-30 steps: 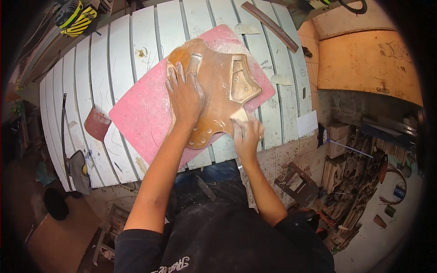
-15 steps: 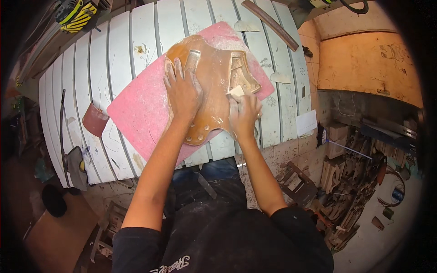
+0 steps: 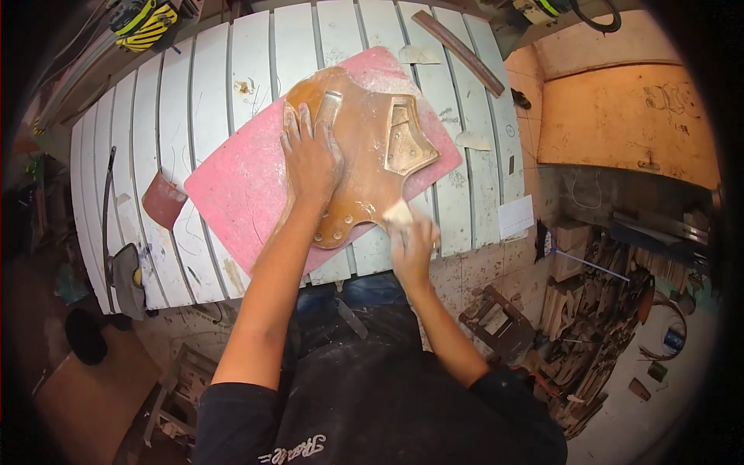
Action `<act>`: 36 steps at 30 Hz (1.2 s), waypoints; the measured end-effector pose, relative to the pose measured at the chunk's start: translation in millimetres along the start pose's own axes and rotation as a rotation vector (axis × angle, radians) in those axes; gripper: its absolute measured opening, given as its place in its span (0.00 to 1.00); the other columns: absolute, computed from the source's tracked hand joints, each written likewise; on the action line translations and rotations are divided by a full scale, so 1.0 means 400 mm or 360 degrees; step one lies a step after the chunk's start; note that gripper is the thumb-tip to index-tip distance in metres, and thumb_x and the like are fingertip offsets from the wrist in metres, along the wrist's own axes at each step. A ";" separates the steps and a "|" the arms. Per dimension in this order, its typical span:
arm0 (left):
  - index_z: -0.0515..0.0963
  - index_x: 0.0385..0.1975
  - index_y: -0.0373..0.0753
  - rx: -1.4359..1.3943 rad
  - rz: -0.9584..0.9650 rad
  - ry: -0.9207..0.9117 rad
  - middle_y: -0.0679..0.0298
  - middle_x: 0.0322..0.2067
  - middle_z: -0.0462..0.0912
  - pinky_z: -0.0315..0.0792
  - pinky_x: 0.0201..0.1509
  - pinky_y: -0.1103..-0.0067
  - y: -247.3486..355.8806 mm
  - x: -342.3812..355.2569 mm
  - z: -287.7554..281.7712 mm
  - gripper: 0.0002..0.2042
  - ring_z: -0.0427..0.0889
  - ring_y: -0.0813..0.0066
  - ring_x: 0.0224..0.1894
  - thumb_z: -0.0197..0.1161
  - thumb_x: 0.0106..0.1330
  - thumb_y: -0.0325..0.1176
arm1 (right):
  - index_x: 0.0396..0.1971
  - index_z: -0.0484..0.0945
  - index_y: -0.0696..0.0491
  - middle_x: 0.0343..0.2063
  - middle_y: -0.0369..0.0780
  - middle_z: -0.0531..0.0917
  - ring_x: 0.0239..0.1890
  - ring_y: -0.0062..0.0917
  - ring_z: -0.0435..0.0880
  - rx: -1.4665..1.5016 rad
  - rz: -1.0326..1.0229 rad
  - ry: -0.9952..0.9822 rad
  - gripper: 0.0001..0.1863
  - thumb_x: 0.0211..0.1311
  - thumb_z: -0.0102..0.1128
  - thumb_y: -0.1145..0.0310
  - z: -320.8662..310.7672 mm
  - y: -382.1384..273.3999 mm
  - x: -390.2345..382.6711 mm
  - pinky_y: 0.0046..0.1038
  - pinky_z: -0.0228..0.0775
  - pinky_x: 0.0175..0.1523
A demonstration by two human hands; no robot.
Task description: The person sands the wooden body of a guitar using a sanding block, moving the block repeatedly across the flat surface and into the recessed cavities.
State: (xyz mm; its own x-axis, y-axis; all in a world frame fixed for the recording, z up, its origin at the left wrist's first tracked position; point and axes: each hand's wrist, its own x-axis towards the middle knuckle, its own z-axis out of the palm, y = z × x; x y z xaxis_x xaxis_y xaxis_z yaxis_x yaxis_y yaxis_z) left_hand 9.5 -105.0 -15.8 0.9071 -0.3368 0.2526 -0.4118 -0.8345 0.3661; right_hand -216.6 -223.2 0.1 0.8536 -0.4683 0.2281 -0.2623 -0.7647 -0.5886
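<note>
A brown wooden electric guitar body (image 3: 368, 139) lies flat on a pink mat (image 3: 232, 178). Pale dust streaks its face, and routed cavities and several round holes are cut into it. My left hand (image 3: 314, 159) rests on its left part with fingers spread, beside the narrow cavity. In my right hand (image 3: 415, 240) is a small pale sanding block (image 3: 399, 212), pinched between the fingers at the near right end of the body. Motion blurs this hand a little, and the block's underside is hidden.
Under the mat is a white slatted table (image 3: 213, 101). On it lie a curled reddish-brown sandpaper piece (image 3: 163, 200) at left, a dark wooden strip (image 3: 461, 54) at far right and a white paper sheet (image 3: 516, 217). Wood scraps (image 3: 597, 333) are piled on the right.
My right hand has slid toward me with the sanding block, from beside the large cavity to the body's near right end. The left hand stays on the guitar body.
</note>
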 end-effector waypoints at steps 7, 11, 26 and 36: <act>0.78 0.65 0.37 -0.0107 -0.0066 -0.0015 0.44 0.77 0.64 0.53 0.81 0.45 0.039 0.007 0.007 0.21 0.53 0.39 0.82 0.53 0.77 0.36 | 0.43 0.83 0.53 0.57 0.46 0.83 0.60 0.50 0.74 -0.0019 0.0098 -0.0106 0.11 0.66 0.68 0.63 0.027 -0.002 0.192 0.52 0.62 0.64; 0.77 0.68 0.42 -0.0080 -0.0077 -0.0037 0.46 0.79 0.61 0.51 0.82 0.46 -0.019 -0.016 -0.005 0.22 0.49 0.40 0.83 0.53 0.77 0.38 | 0.47 0.85 0.52 0.59 0.46 0.83 0.58 0.49 0.76 -0.0094 -0.0194 -0.0238 0.13 0.64 0.70 0.66 -0.049 0.052 -0.029 0.49 0.63 0.65; 0.71 0.75 0.55 0.0008 -0.0056 -0.0180 0.55 0.81 0.59 0.55 0.82 0.50 -0.021 -0.032 -0.025 0.25 0.56 0.46 0.82 0.54 0.79 0.44 | 0.44 0.86 0.53 0.62 0.45 0.85 0.64 0.46 0.77 -0.0028 -0.0663 -0.0408 0.10 0.65 0.72 0.68 -0.027 0.017 0.118 0.46 0.62 0.71; 0.79 0.69 0.51 -0.0075 -0.0077 -0.0047 0.60 0.80 0.63 0.58 0.80 0.48 -0.027 -0.046 -0.013 0.21 0.58 0.50 0.81 0.55 0.78 0.42 | 0.46 0.86 0.52 0.66 0.43 0.83 0.71 0.45 0.75 -0.0072 -0.0749 -0.0538 0.11 0.65 0.70 0.70 -0.063 0.081 0.063 0.50 0.55 0.72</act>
State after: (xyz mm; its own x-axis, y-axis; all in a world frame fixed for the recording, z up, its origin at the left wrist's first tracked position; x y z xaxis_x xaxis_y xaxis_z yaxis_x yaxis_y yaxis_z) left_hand -3.1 -87.5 -19.7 0.9279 -0.3099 0.2075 -0.3706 -0.8287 0.4194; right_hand -215.1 -270.7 6.2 0.9773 0.0880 0.1925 0.1674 -0.8780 -0.4484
